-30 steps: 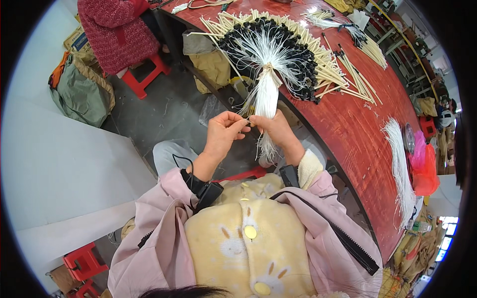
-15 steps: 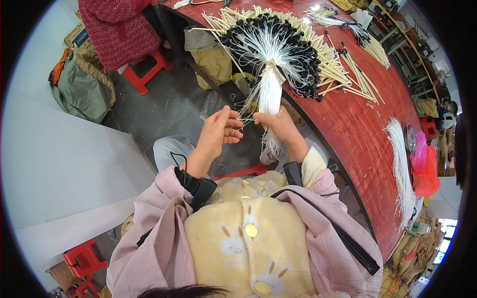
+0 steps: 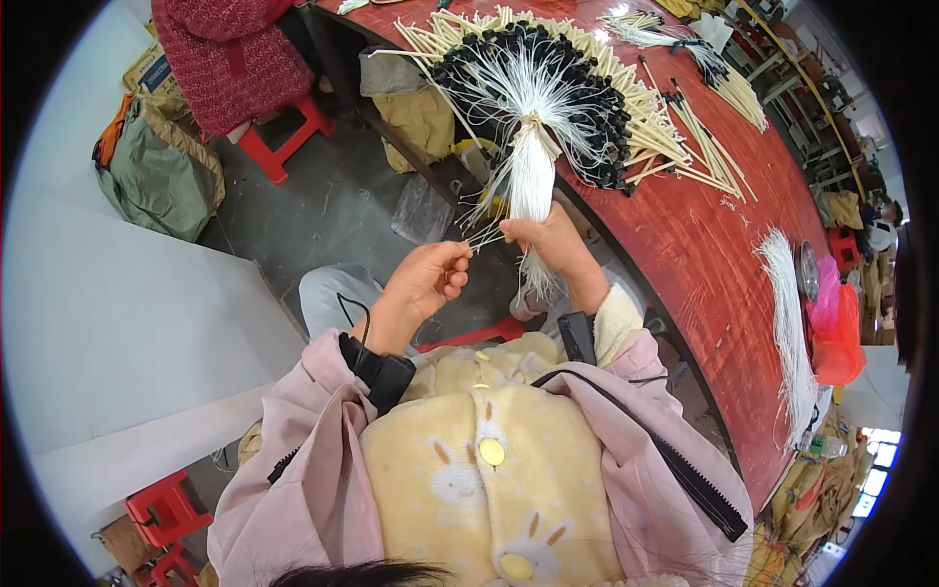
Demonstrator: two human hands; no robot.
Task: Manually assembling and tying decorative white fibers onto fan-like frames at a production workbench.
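Note:
A thick bundle of white strings hangs over the near edge of the red table, bound with a tie near its upper part. Beyond the tie the strings fan out to many black-tipped pale sticks spread in a half circle. My right hand is closed around the hanging bundle, and loose ends dangle below it. To its left, my left hand pinches a few strands pulled out sideways from the bundle, the strands stretched between both hands.
On the red table lie a few loose sticks, a second tied stick bundle and a hank of white strings. Pink and red plastic bags sit at the right edge. A person on a red stool is at upper left.
My left hand has gone from loosely spread fingers to a pinch on the strands, moving slightly down. The right hand keeps its hold on the bundle.

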